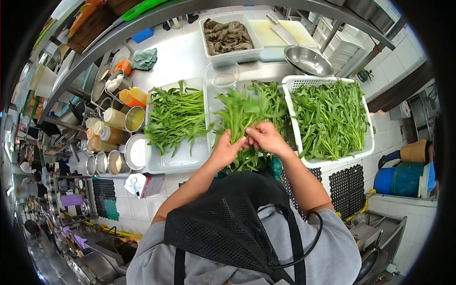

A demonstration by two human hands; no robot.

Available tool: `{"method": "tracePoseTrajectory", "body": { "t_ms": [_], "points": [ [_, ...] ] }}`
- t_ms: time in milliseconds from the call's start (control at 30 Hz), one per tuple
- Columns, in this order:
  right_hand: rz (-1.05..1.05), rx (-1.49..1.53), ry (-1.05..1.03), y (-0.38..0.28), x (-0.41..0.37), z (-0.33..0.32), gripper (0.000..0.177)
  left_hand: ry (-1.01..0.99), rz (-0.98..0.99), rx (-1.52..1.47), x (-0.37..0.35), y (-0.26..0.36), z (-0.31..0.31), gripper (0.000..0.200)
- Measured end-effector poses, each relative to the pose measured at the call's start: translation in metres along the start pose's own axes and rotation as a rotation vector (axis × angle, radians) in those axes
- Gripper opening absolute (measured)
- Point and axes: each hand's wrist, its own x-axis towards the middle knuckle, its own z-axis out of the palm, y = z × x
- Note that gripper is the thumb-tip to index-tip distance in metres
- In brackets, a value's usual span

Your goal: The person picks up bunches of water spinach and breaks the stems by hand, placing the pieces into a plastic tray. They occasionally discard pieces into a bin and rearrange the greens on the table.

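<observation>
My left hand (229,148) is closed around the stems of a bunch of water spinach (237,108), whose leaves point away from me. My right hand (267,137) pinches at stems on the bunch's right side, its fingertips close to the left thumb. Beneath both hands more water spinach lies in the middle container, partly hidden by my hands and cap. To the left, a translucent tray (178,164) holds loosely laid water spinach (178,114). On the right, a white perforated basket (300,137) is heaped with the same greens (330,118).
Beyond the greens are a clear round bowl (222,73), a tub of shrimp (229,35), a cutting board (299,31) with a cleaver (284,34), and a metal bowl (308,60). Sauce bottles (114,117) and seasoning pots line the left edge. A metal shelf rail (142,18) runs overhead.
</observation>
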Motion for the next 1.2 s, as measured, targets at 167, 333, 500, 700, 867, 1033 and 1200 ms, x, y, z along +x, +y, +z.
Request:
{"method": "tracePoseTrajectory", "body": {
  "t_ms": [167, 333, 500, 700, 867, 1033, 1200],
  "points": [
    [-0.048, 0.293, 0.142, 0.03, 0.0, 0.001, 0.021, -0.003, -0.255, -0.315, 0.006, -0.013, -0.026, 0.015],
    [-0.048, -0.768, 0.391, 0.055, 0.0, -0.011, 0.025, 0.002, -0.257, -0.519, 0.003, -0.007, -0.031, 0.018],
    [-0.089, -0.848, 0.385, 0.055, 0.002, -0.008, 0.02, 0.058, -0.194, -0.625, 0.004, -0.017, -0.027, 0.012],
    [-0.058, -0.523, 0.452, 0.049, 0.004, -0.003, 0.018, 0.139, -0.171, -0.478, 0.005, -0.016, -0.029, 0.013],
    [-0.183, -0.107, 0.262, 0.032, -0.004, 0.021, 0.016, 0.102, -0.149, -0.331, 0.002, -0.028, -0.012, 0.022],
    [-0.165, -0.205, 0.074, 0.028, -0.007, 0.038, 0.015, 0.163, -0.137, -0.358, 0.001, -0.041, -0.009, 0.02],
    [-0.184, -0.368, 0.383, 0.048, 0.011, 0.007, 0.02, 0.14, -0.201, -0.391, -0.004, -0.026, -0.022, 0.021]
  ]
}}
